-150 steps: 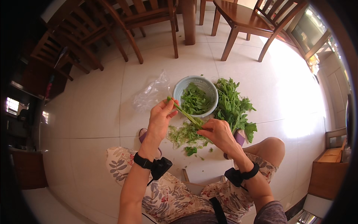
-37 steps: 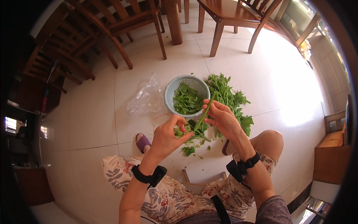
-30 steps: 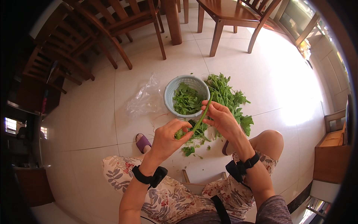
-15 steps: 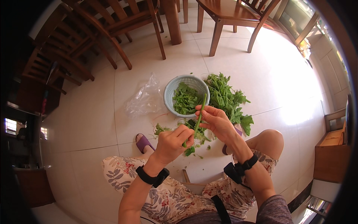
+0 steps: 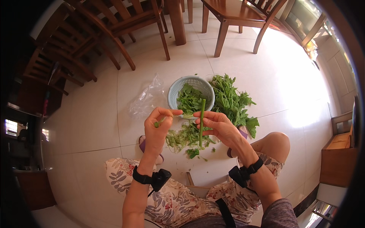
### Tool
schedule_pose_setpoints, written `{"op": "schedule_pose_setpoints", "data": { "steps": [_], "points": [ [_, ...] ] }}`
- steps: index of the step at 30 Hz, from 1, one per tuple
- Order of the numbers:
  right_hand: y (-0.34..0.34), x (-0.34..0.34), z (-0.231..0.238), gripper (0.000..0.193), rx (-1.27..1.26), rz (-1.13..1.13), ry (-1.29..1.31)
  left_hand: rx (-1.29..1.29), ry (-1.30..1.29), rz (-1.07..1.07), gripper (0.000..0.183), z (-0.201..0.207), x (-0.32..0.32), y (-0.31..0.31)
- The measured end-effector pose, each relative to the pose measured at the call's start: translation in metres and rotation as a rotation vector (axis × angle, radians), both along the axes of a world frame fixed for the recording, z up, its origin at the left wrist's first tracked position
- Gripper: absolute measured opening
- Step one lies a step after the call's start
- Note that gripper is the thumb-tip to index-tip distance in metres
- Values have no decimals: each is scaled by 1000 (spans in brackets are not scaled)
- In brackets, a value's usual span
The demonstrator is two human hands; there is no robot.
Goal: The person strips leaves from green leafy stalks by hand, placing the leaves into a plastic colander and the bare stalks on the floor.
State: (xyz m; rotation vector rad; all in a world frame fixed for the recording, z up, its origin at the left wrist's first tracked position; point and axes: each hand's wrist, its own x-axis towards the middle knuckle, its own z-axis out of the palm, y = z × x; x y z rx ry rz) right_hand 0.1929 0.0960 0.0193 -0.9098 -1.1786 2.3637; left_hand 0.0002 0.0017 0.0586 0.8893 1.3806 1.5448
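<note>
In my right hand (image 5: 220, 127) a straight green stem (image 5: 202, 125) stands nearly upright, pinched between thumb and fingers. My left hand (image 5: 156, 127) is closed to the left of it, with a thin pale green strip of peel (image 5: 186, 116) between the two hands and a small green bit at its fingers. Just beyond the hands, a light blue plastic colander (image 5: 172, 91) holds picked green leaves (image 5: 190, 98). A heap of leafy greens (image 5: 232, 97) lies on the floor at its right. Below my hands are stringy peelings (image 5: 178, 140) and a torn leaf (image 5: 192, 152).
A crumpled clear plastic bag (image 5: 146, 100) lies left of the colander on the tiled floor (image 5: 91, 129). Wooden chairs (image 5: 235, 13) stand at the far side and far left. My knees and purple slippers (image 5: 142, 144) flank the peelings.
My left hand has moved up and left, away from the stem, drawing a strip of peel. The stem in my right hand now stands more upright. More peelings show below.
</note>
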Motion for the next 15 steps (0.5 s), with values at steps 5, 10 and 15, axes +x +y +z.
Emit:
{"op": "schedule_pose_setpoints", "data": {
  "steps": [5, 10, 15],
  "points": [
    [3, 1, -3, 32, 5, -6, 34, -37, 56, -3, 5, -1, -8, -2],
    [5, 1, -6, 32, -26, -35, 118, -202, 123, -148, 19, -7, 0, -2],
    [6, 1, -6, 32, -57, -72, 193, -235, 185, -332, 17, -19, 4, -4]
  ]
}}
